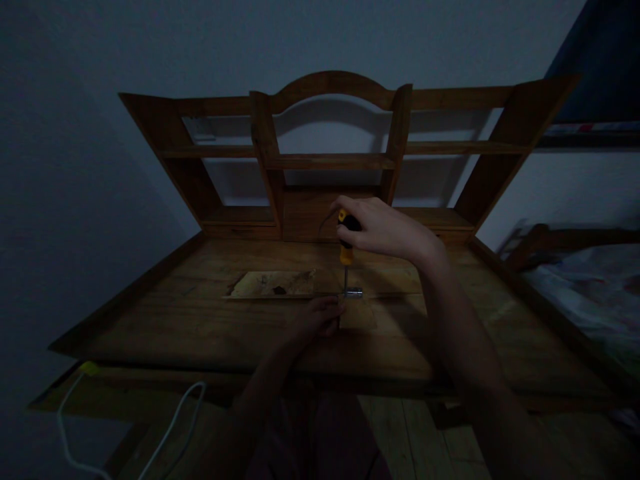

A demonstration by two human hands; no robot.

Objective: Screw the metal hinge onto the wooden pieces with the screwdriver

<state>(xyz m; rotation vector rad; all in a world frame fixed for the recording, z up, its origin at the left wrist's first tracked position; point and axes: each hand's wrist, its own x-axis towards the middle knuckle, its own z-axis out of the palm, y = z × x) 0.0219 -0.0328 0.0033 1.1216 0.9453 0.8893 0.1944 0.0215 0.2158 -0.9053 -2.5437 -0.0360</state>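
Observation:
My right hand (370,223) is closed around the yellow and black handle of a screwdriver (346,255), which stands nearly upright with its shaft pointing down. The tip meets one end of a small shiny metal piece (355,292), perhaps a hinge. Beneath that piece is a small flat wooden block (357,313) on the desktop. My left hand (320,315) has its fingers closed against the left edge of the block, close to the screwdriver tip. Left of the metal piece lies a thin, pale wooden board (273,284) with a ragged left end and a dark hole.
The wooden desk (175,320) carries a shelf unit (330,162) along its back, against the wall. A white cable (173,423) hangs in loops at the front left, near a yellow object (90,368). A bed (590,287) stands to the right. The light is dim.

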